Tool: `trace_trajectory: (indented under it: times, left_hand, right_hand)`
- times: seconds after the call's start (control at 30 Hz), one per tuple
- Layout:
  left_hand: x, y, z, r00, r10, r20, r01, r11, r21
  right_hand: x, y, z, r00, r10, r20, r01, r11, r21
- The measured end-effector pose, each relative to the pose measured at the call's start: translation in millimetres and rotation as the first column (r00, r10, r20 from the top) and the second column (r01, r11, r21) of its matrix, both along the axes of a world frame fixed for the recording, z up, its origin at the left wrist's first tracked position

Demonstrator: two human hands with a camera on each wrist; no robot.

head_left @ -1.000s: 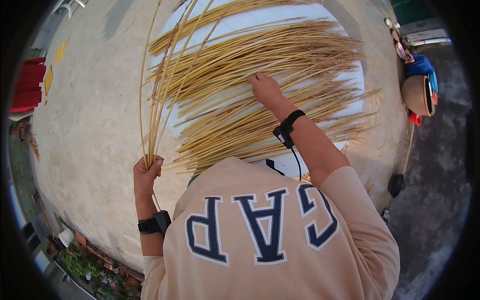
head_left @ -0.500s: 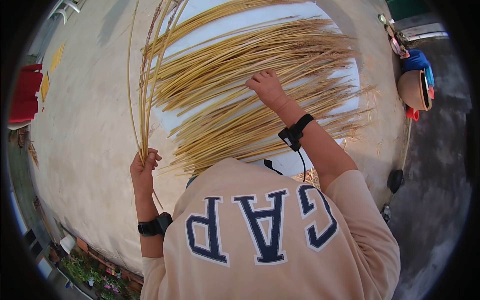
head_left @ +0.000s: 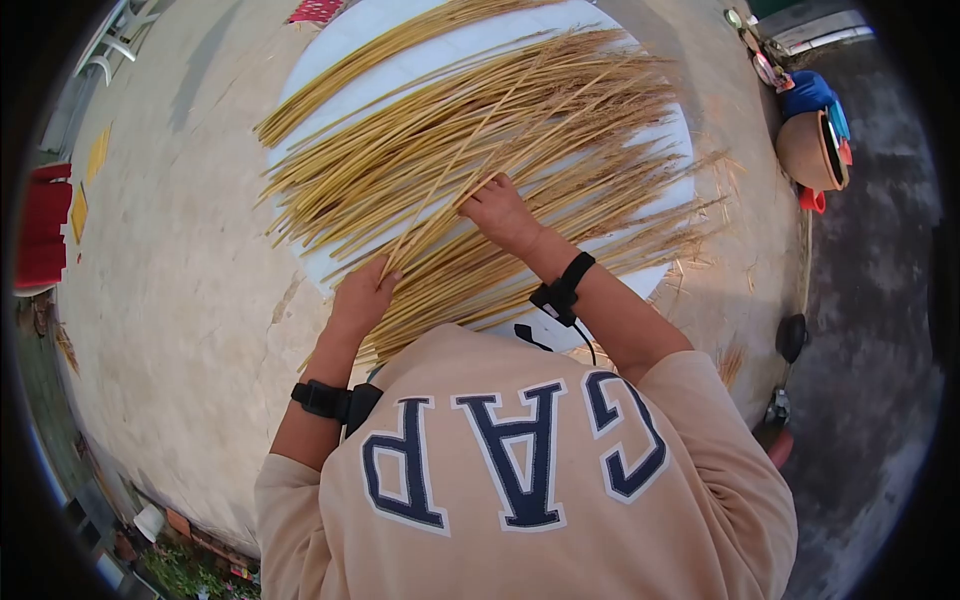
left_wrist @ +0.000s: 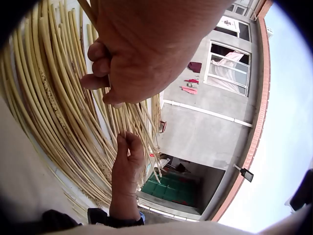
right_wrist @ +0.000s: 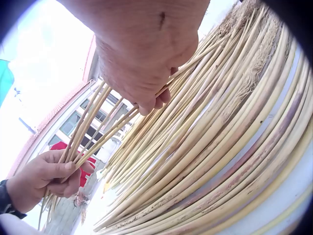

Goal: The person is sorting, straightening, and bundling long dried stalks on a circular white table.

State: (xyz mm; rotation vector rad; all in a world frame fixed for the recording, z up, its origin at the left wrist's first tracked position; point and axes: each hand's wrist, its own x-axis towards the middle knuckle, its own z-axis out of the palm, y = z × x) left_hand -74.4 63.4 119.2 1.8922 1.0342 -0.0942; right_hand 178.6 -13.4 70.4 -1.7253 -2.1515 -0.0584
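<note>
My left hand (head_left: 362, 297) grips several long dried stalks (head_left: 432, 215) near their lower ends. They fan out from its fist in the right wrist view, where the thumb lies across them. Farther along the same stalks, my right hand (head_left: 503, 215) pinches some between thumb and fingertips; the left wrist view also shows this pinch. Beneath both hands, rows of loose yellow stalks (head_left: 400, 150) with brown feathery heads (head_left: 640, 85) cover a white round table (head_left: 330, 45). The held stalks slant over these rows, heads pointing away from me.
A separate bundle of stalks (head_left: 340, 70) lies at the table's far side. On the right stand a clay pot (head_left: 805, 150) and a blue container (head_left: 808, 93). Red cloth (head_left: 42, 225) hangs at the left. Bits of straw (head_left: 735, 365) litter the concrete ground.
My left hand has swung right and forward, tipping its stalks from pointing away at the left to slanting over the table. The right hand, loose and apart before, now pinches them.
</note>
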Motion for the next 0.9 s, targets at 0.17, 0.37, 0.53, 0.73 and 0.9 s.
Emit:
trace_trajectory:
  times: [0.17,0.37,0.53,0.73,0.9]
  left_hand:
    - [-16,10,-6,0.992,-0.103,0.067,0.091,0.982,0.164]
    - [-45,22,36,0.998,-0.007,-0.065,0.006,1.000,-0.017]
    - [-61,29,57,0.991,0.123,-0.055,-0.126,0.990,-0.068]
    - [-69,32,83,0.986,0.168,-0.012,-0.168,0.969,-0.180]
    - [-63,26,108,0.983,0.179,-0.029,-0.181,0.966,-0.183]
  right_hand:
    - [22,-7,-42,0.955,-0.274,0.112,0.277,0.961,-0.015]
    - [65,-6,-28,0.893,-0.395,0.214,0.449,0.796,-0.405]
    - [105,-9,-38,0.892,-0.427,0.147,0.451,0.832,-0.324]
    - [130,-19,-19,0.874,-0.454,0.172,0.481,0.759,-0.440]
    - [148,-26,-40,0.899,-0.438,-0.009,0.403,0.836,-0.371]
